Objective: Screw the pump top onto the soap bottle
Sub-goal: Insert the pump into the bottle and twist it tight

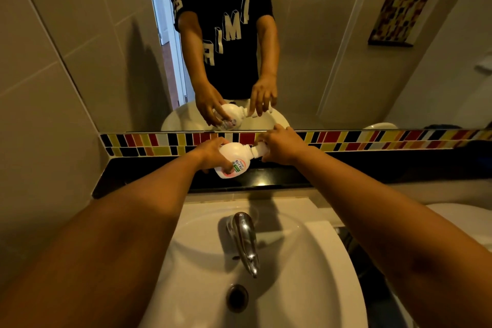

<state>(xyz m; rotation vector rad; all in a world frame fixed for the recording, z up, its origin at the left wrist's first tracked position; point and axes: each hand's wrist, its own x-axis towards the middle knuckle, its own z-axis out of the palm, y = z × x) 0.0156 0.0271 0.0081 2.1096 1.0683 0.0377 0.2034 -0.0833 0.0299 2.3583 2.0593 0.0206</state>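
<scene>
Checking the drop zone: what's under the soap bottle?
The soap bottle, tilted in the left hand, hangs over the black ledge. Right hand covers the pump top; its seating is hidden.

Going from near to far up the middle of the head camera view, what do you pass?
Drain → tap → black ledge → soap bottle, tilted and held by the left hand, with the right hand on the pump top → colored tile strip → mirror.
</scene>
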